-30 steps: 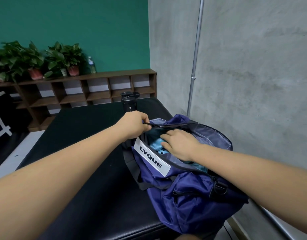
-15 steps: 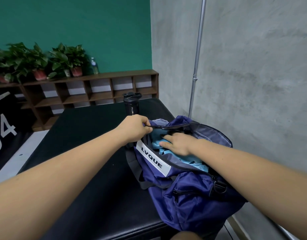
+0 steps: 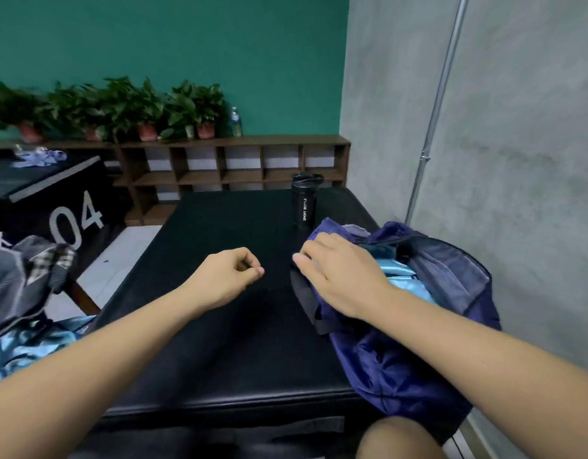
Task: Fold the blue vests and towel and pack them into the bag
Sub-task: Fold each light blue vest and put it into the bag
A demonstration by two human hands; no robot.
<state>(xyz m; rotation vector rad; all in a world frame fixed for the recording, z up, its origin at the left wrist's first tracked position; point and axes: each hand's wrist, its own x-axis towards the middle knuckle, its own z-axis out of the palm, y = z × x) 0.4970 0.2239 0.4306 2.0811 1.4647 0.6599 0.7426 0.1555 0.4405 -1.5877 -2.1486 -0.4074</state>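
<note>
The navy bag [image 3: 395, 359] lies open at the table's right edge, with light blue fabric [image 3: 402, 281] showing inside it. My right hand [image 3: 339, 273] rests on the bag's near rim, fingers fairly straight, covering the white label. My left hand [image 3: 226, 276] hovers over the black table [image 3: 219, 326] left of the bag, fingers loosely curled and holding nothing. More light blue patterned cloth [image 3: 24, 349] lies at the lower left, beside the table.
A black sport bottle [image 3: 304, 203] stands on the table just behind the bag. Dark grey clothing [image 3: 24, 276] hangs at the left. A wooden shelf [image 3: 233, 167] with potted plants lines the green wall. A concrete wall and metal pole [image 3: 431, 127] bound the right side.
My left hand let go of the bag's rim and moved left over the table. My right hand came out of the opening onto the rim. The view turned left.
</note>
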